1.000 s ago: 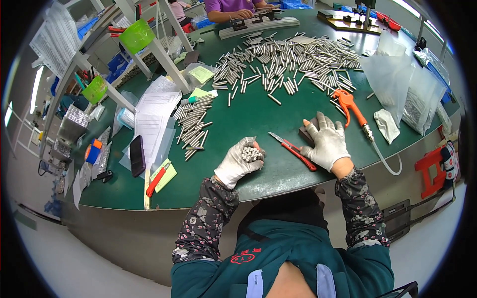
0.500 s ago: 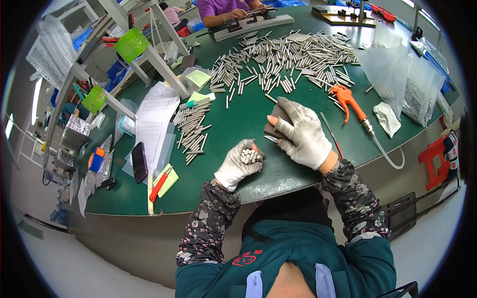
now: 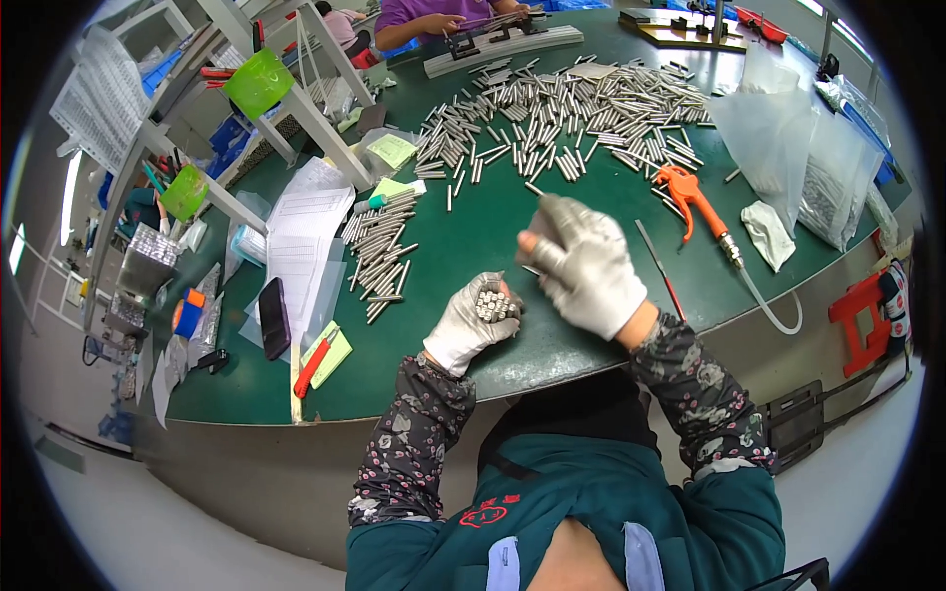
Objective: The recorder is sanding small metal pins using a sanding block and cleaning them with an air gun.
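Note:
My left hand [image 3: 463, 325], in a white glove with bare fingertips, is wrapped round a bundle of metal pins [image 3: 494, 306], their round ends facing up. To its right, my gloved right hand [image 3: 585, 264] is slightly smeared by motion. Its fingers close on a dark, flat brown-grey block [image 3: 541, 225], mostly hidden under the hand. A single metal pin [image 3: 533, 188] lies on the green table [image 3: 473, 222] just beyond that hand. Farther off spreads a large heap of loose pins [image 3: 591, 108]. A smaller pile of pins [image 3: 382, 251] lies to the left.
An orange air gun [image 3: 693, 202] with a hose and a thin red-handled tool [image 3: 660, 268] lie at the right. Plastic bags [image 3: 778, 148] stand beyond. Papers [image 3: 305, 227], a phone [image 3: 274, 317] and a red cutter [image 3: 313, 366] lie left. Opposite, a co-worker's hands [image 3: 448, 24] work at a metal fixture [image 3: 503, 44].
My right hand has shifted a little left and turned, so the dark block is now more hidden. My left hand stays nearly still round the pins. The co-worker's arms have moved left.

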Demonstrator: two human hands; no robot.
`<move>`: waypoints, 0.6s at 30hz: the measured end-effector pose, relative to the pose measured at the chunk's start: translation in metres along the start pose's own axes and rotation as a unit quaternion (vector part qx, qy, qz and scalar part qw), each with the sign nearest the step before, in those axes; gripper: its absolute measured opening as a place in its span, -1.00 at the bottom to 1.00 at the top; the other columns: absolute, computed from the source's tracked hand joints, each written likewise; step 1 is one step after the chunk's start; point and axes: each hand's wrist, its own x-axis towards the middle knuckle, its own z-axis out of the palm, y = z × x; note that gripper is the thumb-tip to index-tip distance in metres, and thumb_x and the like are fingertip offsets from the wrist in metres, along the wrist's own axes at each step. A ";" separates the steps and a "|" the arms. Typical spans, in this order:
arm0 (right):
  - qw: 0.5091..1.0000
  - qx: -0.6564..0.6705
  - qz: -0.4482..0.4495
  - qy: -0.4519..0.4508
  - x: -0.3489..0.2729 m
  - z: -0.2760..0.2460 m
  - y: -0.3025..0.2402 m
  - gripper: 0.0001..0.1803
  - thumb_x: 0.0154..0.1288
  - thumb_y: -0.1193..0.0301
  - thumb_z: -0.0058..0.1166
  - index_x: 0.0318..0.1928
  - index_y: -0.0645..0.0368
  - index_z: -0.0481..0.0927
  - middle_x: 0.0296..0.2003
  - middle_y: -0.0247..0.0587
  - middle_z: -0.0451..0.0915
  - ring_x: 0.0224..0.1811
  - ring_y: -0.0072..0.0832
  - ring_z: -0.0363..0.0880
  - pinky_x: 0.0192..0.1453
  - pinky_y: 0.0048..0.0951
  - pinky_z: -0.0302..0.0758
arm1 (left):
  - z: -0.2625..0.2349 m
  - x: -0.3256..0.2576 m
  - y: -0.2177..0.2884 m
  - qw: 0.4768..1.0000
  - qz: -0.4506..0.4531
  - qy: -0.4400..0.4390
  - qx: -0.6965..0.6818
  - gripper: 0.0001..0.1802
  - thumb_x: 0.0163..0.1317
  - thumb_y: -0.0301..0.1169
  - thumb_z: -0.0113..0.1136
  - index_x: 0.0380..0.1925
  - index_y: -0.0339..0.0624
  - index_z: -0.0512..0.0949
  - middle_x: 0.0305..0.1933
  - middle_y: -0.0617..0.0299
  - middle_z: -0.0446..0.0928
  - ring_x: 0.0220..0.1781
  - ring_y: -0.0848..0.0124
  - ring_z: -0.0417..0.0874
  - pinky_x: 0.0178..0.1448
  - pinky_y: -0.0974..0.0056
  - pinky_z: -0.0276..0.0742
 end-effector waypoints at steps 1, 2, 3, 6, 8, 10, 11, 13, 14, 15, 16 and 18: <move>0.998 0.031 0.031 0.041 0.000 0.000 -0.001 -0.48 0.04 0.34 0.21 0.10 -0.02 0.58 0.20 0.19 0.39 0.22 0.04 0.41 0.25 -0.10 0.35 | 0.001 -0.002 -0.001 0.999 0.012 -0.009 -0.049 -0.40 -0.03 -0.63 0.43 0.06 -0.12 0.44 0.03 0.32 0.54 0.05 0.49 0.56 0.15 0.33 0.54; 0.993 0.080 -0.081 0.017 0.000 -0.001 -0.002 -0.46 0.03 0.34 0.21 0.12 -0.03 0.57 0.21 0.19 0.38 0.22 0.04 0.41 0.25 -0.09 0.35 | 0.000 -0.002 -0.001 0.996 0.006 -0.004 -0.088 -0.40 -0.03 -0.64 0.42 0.06 -0.12 0.45 0.04 0.32 0.54 0.07 0.49 0.56 0.16 0.33 0.54; 0.977 0.134 -0.165 0.008 0.000 -0.001 -0.002 -0.43 0.03 0.33 0.21 0.15 -0.04 0.55 0.22 0.19 0.37 0.23 0.04 0.41 0.25 -0.09 0.35 | 0.001 -0.003 -0.001 0.991 -0.003 -0.007 -0.131 -0.40 -0.03 -0.65 0.42 0.06 -0.12 0.45 0.05 0.31 0.54 0.08 0.48 0.56 0.16 0.32 0.54; 0.979 0.116 -0.159 -0.042 0.001 0.000 -0.001 -0.50 0.01 0.35 0.23 0.07 -0.02 0.61 0.21 0.13 0.41 0.18 0.00 0.45 0.19 -0.08 0.39 | 0.000 -0.002 0.000 0.996 0.000 -0.011 -0.090 -0.31 -0.05 -0.62 0.45 0.14 -0.16 0.40 0.09 0.27 0.52 0.11 0.45 0.55 0.16 0.32 0.55; 0.998 0.034 0.020 0.047 0.001 0.002 0.001 -0.53 0.00 0.36 0.23 0.02 0.00 0.62 0.18 0.14 0.42 0.17 0.01 0.44 0.13 -0.09 0.39 | 0.002 -0.001 0.001 0.999 -0.020 0.020 -0.038 -0.28 -0.07 -0.58 0.49 0.15 -0.17 0.40 0.03 0.29 0.54 0.04 0.48 0.56 0.11 0.36 0.55; 0.988 0.116 -0.103 0.017 -0.002 0.005 0.001 -0.53 0.01 0.34 0.24 0.03 -0.01 0.62 0.18 0.14 0.41 0.19 -0.01 0.42 0.16 -0.11 0.38 | 0.004 0.001 0.001 0.997 0.039 0.019 -0.063 -0.35 -0.08 -0.62 0.46 0.07 -0.16 0.42 -0.06 0.30 0.55 -0.04 0.51 0.57 0.06 0.38 0.54; 0.967 0.164 -0.192 -0.020 -0.004 0.006 0.002 -0.52 0.00 0.34 0.25 0.03 -0.02 0.62 0.18 0.14 0.41 0.20 -0.02 0.42 0.17 -0.11 0.37 | 0.006 0.000 0.000 0.996 0.051 0.029 -0.065 -0.39 -0.08 -0.63 0.45 0.02 -0.15 0.43 -0.10 0.31 0.55 -0.08 0.53 0.58 0.03 0.39 0.54; 0.983 0.102 -0.148 -0.034 -0.008 0.008 0.003 -0.47 -0.03 0.33 0.28 0.06 -0.02 0.60 0.17 0.11 0.42 0.20 -0.04 0.41 0.21 -0.11 0.35 | 0.005 0.001 0.001 0.999 0.027 0.026 -0.038 -0.42 -0.08 -0.67 0.40 -0.02 -0.14 0.42 -0.16 0.27 0.56 -0.16 0.53 0.59 -0.01 0.38 0.55; 0.996 0.052 -0.071 -0.006 -0.008 0.009 0.009 -0.47 -0.03 0.34 0.28 0.06 -0.02 0.59 0.17 0.10 0.42 0.20 -0.05 0.42 0.21 -0.11 0.35 | 0.004 0.000 0.001 0.999 0.022 0.019 -0.043 -0.39 -0.09 -0.65 0.41 0.01 -0.14 0.41 -0.16 0.23 0.57 -0.16 0.52 0.59 -0.02 0.38 0.55; 1.000 -0.002 0.011 0.027 -0.008 0.010 0.016 -0.46 -0.04 0.34 0.28 0.07 -0.01 0.59 0.17 0.09 0.42 0.19 -0.05 0.42 0.21 -0.11 0.35 | 0.003 -0.001 0.001 0.999 0.019 0.014 -0.048 -0.36 -0.09 -0.64 0.42 0.04 -0.14 0.40 -0.15 0.19 0.58 -0.17 0.51 0.60 -0.03 0.37 0.56; 0.998 -0.003 0.047 0.046 -0.010 0.009 0.024 -0.48 -0.03 0.35 0.27 0.05 0.00 0.60 0.17 0.07 0.42 0.19 -0.07 0.42 0.21 -0.11 0.35 | 0.003 -0.001 0.000 0.999 0.014 0.025 -0.027 -0.38 -0.09 -0.63 0.41 0.03 -0.13 0.40 -0.15 0.19 0.58 -0.20 0.52 0.60 -0.06 0.38 0.56; 0.998 0.009 0.058 -0.002 -0.016 0.012 0.037 -0.50 -0.01 0.34 0.25 0.04 0.02 0.60 0.21 0.07 0.38 0.23 -0.08 0.38 0.22 -0.10 0.34 | 0.002 -0.002 -0.001 0.999 0.011 0.028 -0.036 -0.38 -0.09 -0.64 0.41 0.02 -0.13 0.39 -0.16 0.18 0.58 -0.21 0.52 0.60 -0.06 0.39 0.56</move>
